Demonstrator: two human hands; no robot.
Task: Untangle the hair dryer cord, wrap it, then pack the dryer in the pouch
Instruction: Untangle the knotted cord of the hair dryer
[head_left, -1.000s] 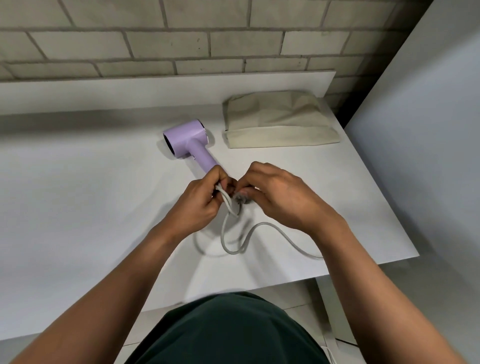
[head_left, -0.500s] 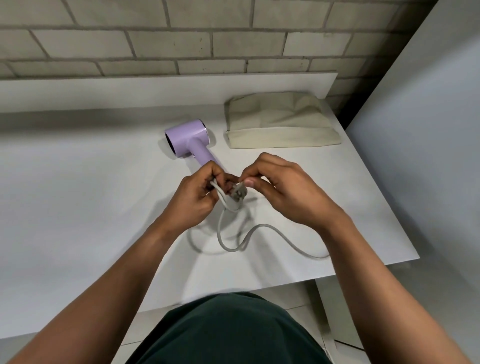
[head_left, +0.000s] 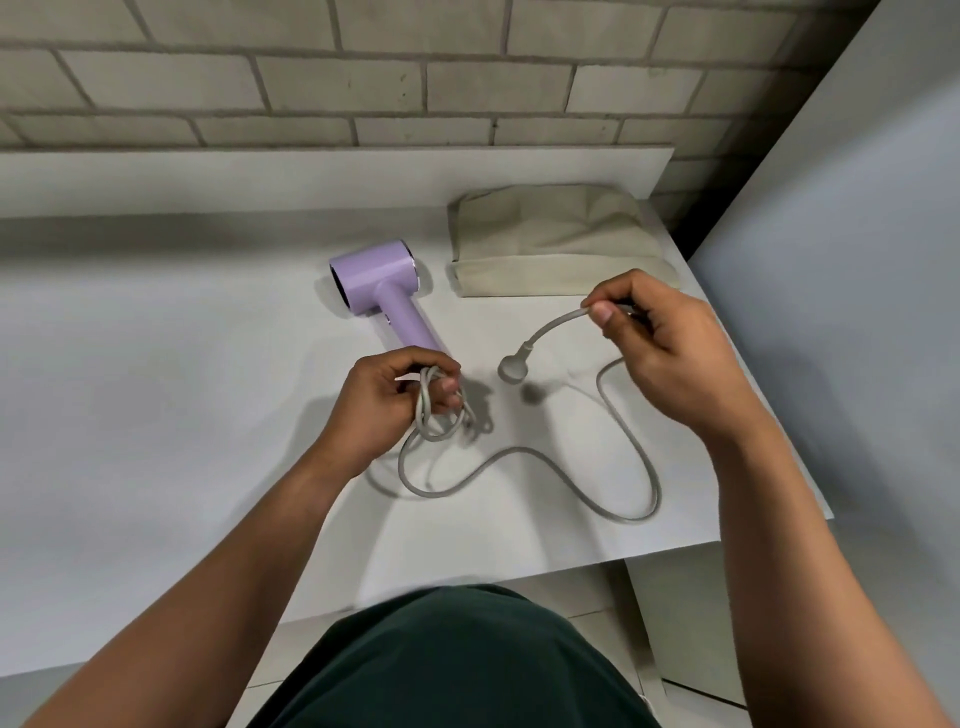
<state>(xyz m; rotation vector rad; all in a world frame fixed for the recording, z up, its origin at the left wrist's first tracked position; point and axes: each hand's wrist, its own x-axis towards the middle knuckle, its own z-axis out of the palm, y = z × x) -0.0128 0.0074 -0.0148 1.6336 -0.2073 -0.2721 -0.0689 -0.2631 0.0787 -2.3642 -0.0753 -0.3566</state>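
Observation:
A lilac hair dryer (head_left: 382, 291) lies on the white table (head_left: 156, 415), handle pointing toward me. Its grey cord (head_left: 631, 452) snakes over the table in loose curves. My left hand (head_left: 387, 410) is closed on a small bundle of cord loops just below the end of the handle. Raised at the right, my right hand (head_left: 660, 348) pinches the cord a short way behind the round plug (head_left: 513, 369), which hangs free above the table. The beige fabric pouch (head_left: 550, 239) lies flat at the back right, beyond my right hand.
A brick wall (head_left: 363, 78) with a white ledge runs along the back. The table's right edge is near my right forearm, and a grey panel (head_left: 857, 260) stands beyond it. The front edge is near my body.
My hands, which were together at the knot by the plug, have parted. The right hand drew the plug end out to the right and upward, and more cord now lies loose on the table.

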